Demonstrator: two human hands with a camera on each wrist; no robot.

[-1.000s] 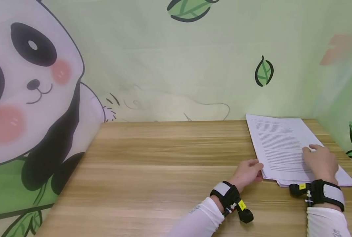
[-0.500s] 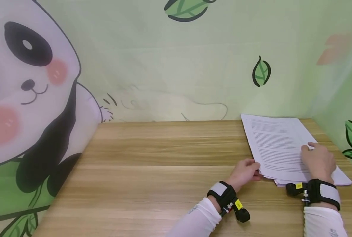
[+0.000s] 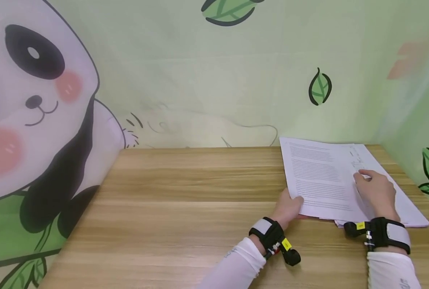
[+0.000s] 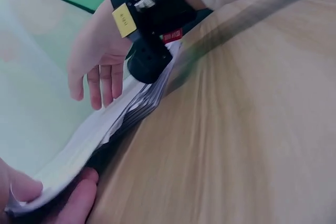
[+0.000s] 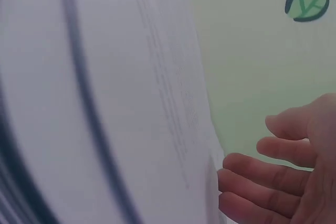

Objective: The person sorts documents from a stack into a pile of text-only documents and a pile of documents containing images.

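A stack of printed paper sheets lies at the right of the table. Its upper sheets are offset to the left over a lower sheet with small marks near its top. My left hand pinches the near left corner, thumb on top and fingers underneath. In the left wrist view the sheets' edges look fanned and slightly raised there. My right hand is over the right part of the stack. Its fingers are loosely bent, fingertips right at the upper sheets' edge.
The wooden table extends to the left of the papers. Behind it hangs a green backdrop with a printed panda and leaves. Each wrist wears a black strap with a small camera, on the right side close to the stack's near edge.
The upper sheets have slid left, uncovering more of the lower sheet with marks. Both hands have shifted left with them, and the left thumb now lies over the corner.
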